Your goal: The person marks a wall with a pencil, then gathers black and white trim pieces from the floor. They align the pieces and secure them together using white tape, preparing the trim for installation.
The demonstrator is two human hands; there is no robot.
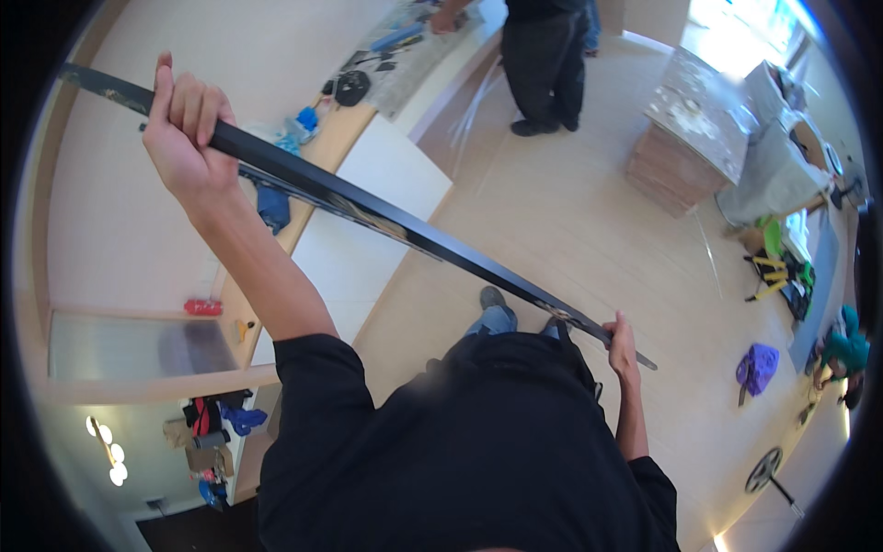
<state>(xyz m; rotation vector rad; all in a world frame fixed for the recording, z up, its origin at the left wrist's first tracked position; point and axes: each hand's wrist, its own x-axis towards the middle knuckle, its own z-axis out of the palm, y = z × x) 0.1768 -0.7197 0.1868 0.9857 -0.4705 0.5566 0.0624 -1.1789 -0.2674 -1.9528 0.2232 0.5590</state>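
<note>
A long black profile bar [368,216] slants across in front of me, high at the far left and low at the near right. Its inner side carries a thinner strip and some patchy tan markings; I cannot tell whether it is one piece or two. My left hand [195,129] is raised and wrapped round the bar towards its upper left end. Lower down, my right hand [623,350] grips it close to the other end, a short tip sticking out past the fingers. Between my hands the bar hangs free above the floor.
A white-topped counter [386,184] stands left, with a red can [203,307] and blue cloth [273,207]. A person [543,64] in dark trousers stands ahead. Rightward are a wooden box [685,138], a purple bag [758,368], a tool bag [782,281] and another person [843,350].
</note>
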